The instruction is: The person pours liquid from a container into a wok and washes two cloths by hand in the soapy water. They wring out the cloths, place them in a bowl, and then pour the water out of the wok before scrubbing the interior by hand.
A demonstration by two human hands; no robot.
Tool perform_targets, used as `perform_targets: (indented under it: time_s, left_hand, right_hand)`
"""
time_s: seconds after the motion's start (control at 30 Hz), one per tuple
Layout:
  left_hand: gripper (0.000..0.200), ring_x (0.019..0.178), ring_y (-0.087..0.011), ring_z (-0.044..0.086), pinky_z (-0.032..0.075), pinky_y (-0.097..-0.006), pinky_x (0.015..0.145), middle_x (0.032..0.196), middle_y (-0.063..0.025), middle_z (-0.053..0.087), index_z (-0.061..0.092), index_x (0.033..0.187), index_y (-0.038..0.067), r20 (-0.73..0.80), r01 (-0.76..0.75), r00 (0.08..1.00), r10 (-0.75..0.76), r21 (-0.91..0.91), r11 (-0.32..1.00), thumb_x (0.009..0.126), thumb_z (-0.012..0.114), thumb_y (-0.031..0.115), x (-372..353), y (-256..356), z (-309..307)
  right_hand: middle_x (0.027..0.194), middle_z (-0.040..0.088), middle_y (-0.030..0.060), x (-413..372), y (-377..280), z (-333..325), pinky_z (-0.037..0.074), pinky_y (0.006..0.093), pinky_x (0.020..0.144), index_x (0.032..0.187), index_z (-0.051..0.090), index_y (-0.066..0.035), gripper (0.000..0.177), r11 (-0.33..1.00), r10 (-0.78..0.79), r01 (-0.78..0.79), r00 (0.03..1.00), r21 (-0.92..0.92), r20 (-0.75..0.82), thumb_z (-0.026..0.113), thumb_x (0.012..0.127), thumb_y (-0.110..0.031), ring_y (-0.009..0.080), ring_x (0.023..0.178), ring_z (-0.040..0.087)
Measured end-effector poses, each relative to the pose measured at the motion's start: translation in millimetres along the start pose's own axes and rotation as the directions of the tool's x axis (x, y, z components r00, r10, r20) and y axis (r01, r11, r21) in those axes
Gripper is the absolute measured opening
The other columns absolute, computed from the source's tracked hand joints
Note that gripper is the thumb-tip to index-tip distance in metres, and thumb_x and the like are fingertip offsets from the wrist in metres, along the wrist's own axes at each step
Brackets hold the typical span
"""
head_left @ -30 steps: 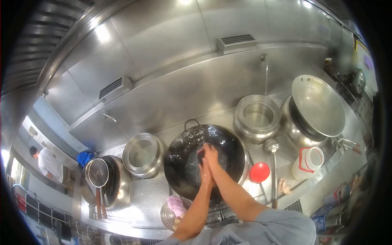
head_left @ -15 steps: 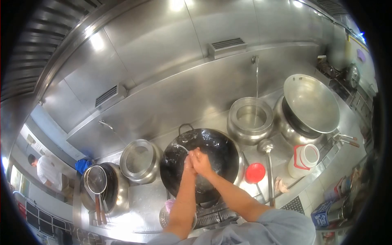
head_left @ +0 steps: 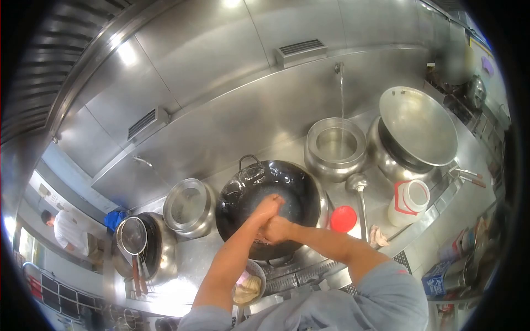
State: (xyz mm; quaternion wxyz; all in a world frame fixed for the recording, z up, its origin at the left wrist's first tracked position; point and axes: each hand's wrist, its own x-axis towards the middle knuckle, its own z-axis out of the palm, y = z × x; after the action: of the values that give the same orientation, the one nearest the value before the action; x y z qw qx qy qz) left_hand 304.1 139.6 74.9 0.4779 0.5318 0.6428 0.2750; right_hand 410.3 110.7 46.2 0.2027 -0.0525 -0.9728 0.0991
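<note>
A: Where are the 2 hands?

B: Both are at the centre of the frame, inside the black wok. The left hand comes up from the lower left on a nearly straight arm. Its fingers are stretched out together, tips down on the wok's wet floor, with nothing gripped that I can see.

A: And the right?

B: The right hand comes in from the lower right and is curled into a fist, pressed against the left wrist. Whether it encloses anything I cannot tell.

A: Any writing to read?

B: Only a blue carton at the lower right, and its print is too small to make out.

A: Containers, then.

B: There's 1 steel pot right of centre holding water, and a thin stream falls into it from the tap. Further right is a wide steel pan, tilted on another vessel. A white jug with red trim stands near a red lid and a ladle. Left of the wok is 1 more steel pot (what's inside isn't clear). At the bottom, a small colander holds something pale yellow. A strainer rests on a dark wok at the left.
</note>
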Motion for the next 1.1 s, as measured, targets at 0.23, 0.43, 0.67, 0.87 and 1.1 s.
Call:
perform_targets:
  time_s: [0.23,0.43,0.67,0.87,1.1]
  left_hand:
    - [0.031,0.093,-0.0474,0.057,0.045,-0.0496,0.080,0.092,-0.0295,0.062,0.056,0.098,-0.003,-0.229,-0.069,0.946,0.230,0.552,0.831,0.094,0.041,0.024,-4.6,9.0,40.4]
    - [0.017,0.075,-0.0310,0.063,0.049,-0.0405,0.068,0.079,-0.0192,0.061,0.053,0.102,0.003,-0.184,-0.070,0.977,0.111,0.218,0.973,0.088,0.045,0.007,-40.9,59.4,72.7]
    - [0.017,0.041,-0.0089,0.038,0.031,-0.0232,0.033,0.063,-0.0006,0.043,0.052,0.103,0.004,-0.442,-0.058,0.896,-0.038,-0.203,0.977,0.093,0.048,0.017,-70.5,-6.8,25.9]
    - [0.026,0.044,-0.0052,0.031,0.026,-0.0205,0.038,0.058,0.0039,0.036,0.047,0.075,0.016,-0.671,-0.315,0.704,-0.234,-0.590,0.743,0.098,0.042,0.028,-135.6,-91.0,30.6]
    - [0.040,0.074,-0.0187,0.052,0.050,-0.0361,0.070,0.078,-0.0099,0.054,0.050,0.089,0.007,0.035,0.039,0.828,-0.560,-0.999,-0.004,0.090,0.050,0.047,-197.0,-159.0,94.1]
  right_hand:
    - [0.091,0.066,0.0150,1.0,-6.0,0.4,0.046,0.0418,0.083,0.090,0.065,-0.008,0.020,0.980,0.125,-0.154,0.970,0.129,0.210,0.051,0.084,-0.021,0.0314,0.089,0.062]
    - [0.100,0.068,0.0112,-34.5,14.0,43.6,0.045,0.0418,0.090,0.090,0.070,-0.012,0.022,0.951,0.308,-0.309,0.947,-0.002,0.088,0.057,0.074,-0.022,0.0285,0.096,0.062]
    - [0.104,0.059,0.0294,-232.9,21.2,-103.6,0.046,0.0434,0.089,0.108,0.051,0.005,0.045,0.347,0.911,-0.852,0.405,0.392,0.073,0.057,0.068,-0.013,0.0415,0.102,0.057]
    - [0.115,0.051,0.0251,-385.2,24.9,-13.9,0.043,0.0442,0.089,0.119,0.046,-0.003,0.049,0.081,0.994,-0.993,0.074,0.090,-0.077,0.064,0.077,-0.021,0.0437,0.102,0.052]
    - [0.136,0.037,0.0268,-424.1,-30.1,-2.8,0.037,0.0584,0.093,0.142,0.032,-0.015,0.066,0.058,0.904,-0.987,-0.011,0.148,-0.427,0.055,0.086,-0.040,0.0414,0.124,0.039]
